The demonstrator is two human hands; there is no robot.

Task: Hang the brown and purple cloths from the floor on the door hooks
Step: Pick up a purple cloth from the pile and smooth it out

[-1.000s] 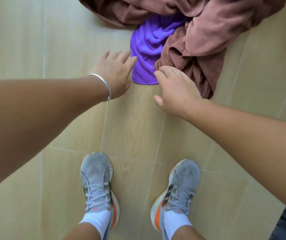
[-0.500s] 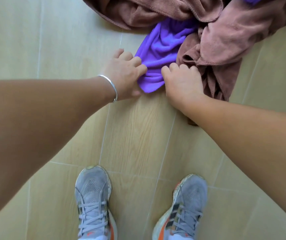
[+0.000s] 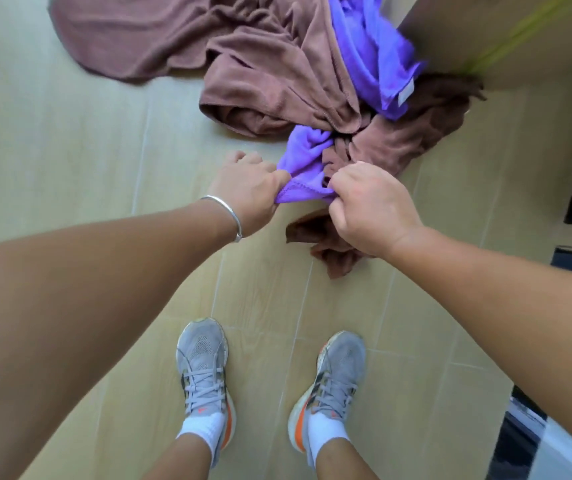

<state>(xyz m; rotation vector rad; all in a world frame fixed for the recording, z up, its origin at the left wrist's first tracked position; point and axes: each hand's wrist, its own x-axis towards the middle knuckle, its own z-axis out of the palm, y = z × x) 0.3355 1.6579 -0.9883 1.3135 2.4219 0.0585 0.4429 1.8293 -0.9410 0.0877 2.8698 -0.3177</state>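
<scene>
Head view, looking down at the floor [image 3: 70, 140], which is laid in pale wood-grain tiles.

Left hand [image 3: 246, 192]: fingers curled, grip pinching the near hem of the purple cloth [image 3: 303, 157] at its left corner. A silver bangle [image 3: 227, 216] sits on this wrist.

Right hand [image 3: 371, 209]: fingers curled into a fist, grip closed on the same hem at its right corner. The stretch of hem between the two hands is drawn fairly taut.

Purple cloth: the near end is held by both hands just above the floor. From there it runs away from the person, passes under a fold of the brown cloth [image 3: 270, 64], and reappears farther off at the upper right, where a pale label [image 3: 405, 93] shows on one corner. That far part is blurred.

Brown cloth: lies crumpled on the floor, spread wide toward the upper left and bunched around the purple cloth in the middle. A dark corner of it lies on the floor directly under the right hand. Whether the right hand also catches any brown fabric cannot be told.

Below the hands, the person's two grey shoes [image 3: 203, 368] with orange soles stand on the floor, apart from both cloths, with white socks above them
</scene>
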